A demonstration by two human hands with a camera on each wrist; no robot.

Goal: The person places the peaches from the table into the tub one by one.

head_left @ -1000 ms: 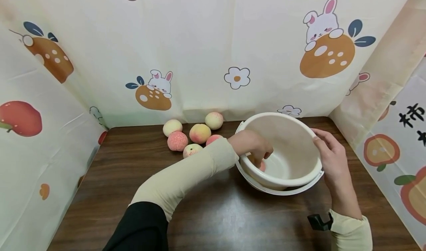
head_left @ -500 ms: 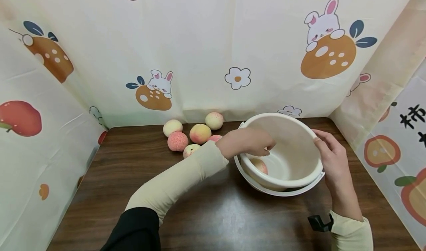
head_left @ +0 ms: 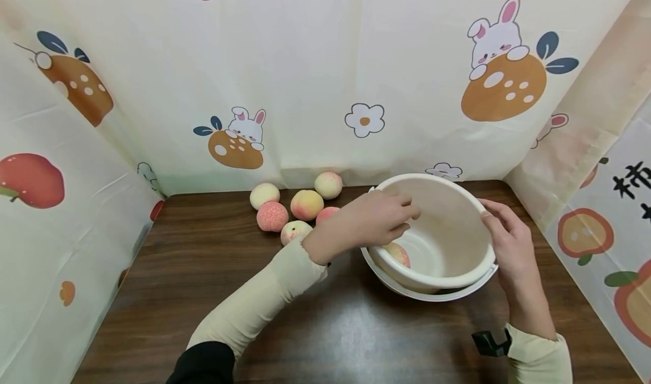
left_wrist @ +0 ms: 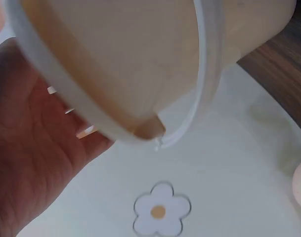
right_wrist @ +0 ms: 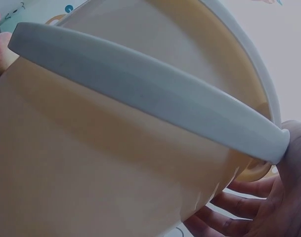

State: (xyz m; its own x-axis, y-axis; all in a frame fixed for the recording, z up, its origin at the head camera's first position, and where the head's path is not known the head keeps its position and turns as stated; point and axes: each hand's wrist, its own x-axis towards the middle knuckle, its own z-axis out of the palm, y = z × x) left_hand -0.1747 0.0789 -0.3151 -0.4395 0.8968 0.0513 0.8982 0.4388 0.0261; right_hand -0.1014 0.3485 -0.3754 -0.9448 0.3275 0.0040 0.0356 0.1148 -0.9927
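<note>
A white bucket (head_left: 458, 225) leans towards me on the brown table, its white handle (head_left: 437, 299) lowered along the near side. One pink-and-yellow peach (head_left: 398, 254) lies inside by the left wall. My left hand (head_left: 368, 217) hovers over the left rim with loosely bent fingers and nothing in them; the left wrist view has its palm (left_wrist: 41, 143) beside the rim. My right hand (head_left: 512, 248) grips the bucket's right side at the rim, and in the right wrist view its fingers (right_wrist: 239, 205) reach around the outer wall. Part of the bucket's inside is hidden behind the left hand.
Several peaches lie left of the bucket, among them a pink one (head_left: 272, 216), a yellow-red one (head_left: 307, 205) and a pale one (head_left: 328, 185) against the back. Printed cloth (head_left: 305, 78) walls in the table (head_left: 203, 282) at the back and both sides.
My left hand has let go of the peach inside the bucket, risen out and drawn back left over the rim. The right hand keeps its hold on the bucket.
</note>
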